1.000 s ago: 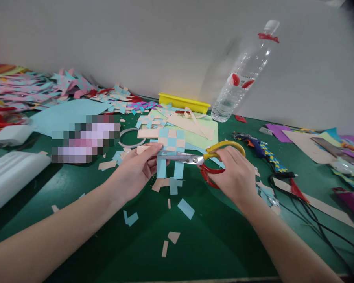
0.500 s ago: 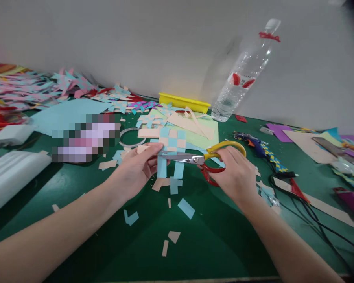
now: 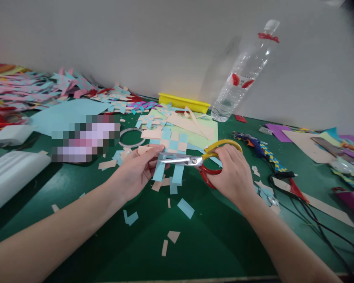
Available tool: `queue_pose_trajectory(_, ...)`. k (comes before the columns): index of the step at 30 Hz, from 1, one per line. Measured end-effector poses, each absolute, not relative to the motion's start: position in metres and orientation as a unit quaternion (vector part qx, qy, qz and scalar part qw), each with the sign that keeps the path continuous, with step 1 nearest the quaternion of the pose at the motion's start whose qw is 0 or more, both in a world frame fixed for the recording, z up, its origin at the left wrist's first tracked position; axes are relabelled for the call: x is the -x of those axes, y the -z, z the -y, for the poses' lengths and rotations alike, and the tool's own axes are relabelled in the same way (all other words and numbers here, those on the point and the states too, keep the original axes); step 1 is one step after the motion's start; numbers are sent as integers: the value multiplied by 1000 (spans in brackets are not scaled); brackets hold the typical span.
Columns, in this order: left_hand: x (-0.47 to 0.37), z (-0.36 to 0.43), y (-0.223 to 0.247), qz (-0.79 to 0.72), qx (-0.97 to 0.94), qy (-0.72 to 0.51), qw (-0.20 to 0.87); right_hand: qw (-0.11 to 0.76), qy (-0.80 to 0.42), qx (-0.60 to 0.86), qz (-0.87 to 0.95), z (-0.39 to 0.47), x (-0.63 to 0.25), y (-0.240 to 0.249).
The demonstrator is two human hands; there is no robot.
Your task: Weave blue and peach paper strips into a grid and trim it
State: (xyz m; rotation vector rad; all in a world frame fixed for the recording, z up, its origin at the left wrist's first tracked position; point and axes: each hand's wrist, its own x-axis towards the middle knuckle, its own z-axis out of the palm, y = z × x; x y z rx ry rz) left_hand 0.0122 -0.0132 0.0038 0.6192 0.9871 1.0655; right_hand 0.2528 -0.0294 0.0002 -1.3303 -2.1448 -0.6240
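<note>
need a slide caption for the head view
Left hand holds woven blue-and-peach paper; right hand holds scissors across its strips above a green table.

Dead at 9 o'clock there's a pixelated thing [image 3: 87, 141], so no clue what that is. Farther out the same way, a white block [image 3: 16, 181] gets chopped off by the frame edge. Some fingers of the left hand [image 3: 138, 163] are hidden behind the woven paper [image 3: 173, 142], and the right hand [image 3: 233, 171] covers part of the handles of the scissors [image 3: 194, 160]. Tiny print on the bottle label [image 3: 242, 81] at 2 o'clock? Can't read it. Purple packet [image 3: 351, 201] between 3 and 4 is cut off too.
</note>
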Motion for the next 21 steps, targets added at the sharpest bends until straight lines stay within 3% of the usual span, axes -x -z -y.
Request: queue_pose_trajectory(21,-14,14,-7,-421,-269,-476,724,291,245,466,799,29,-257,0)
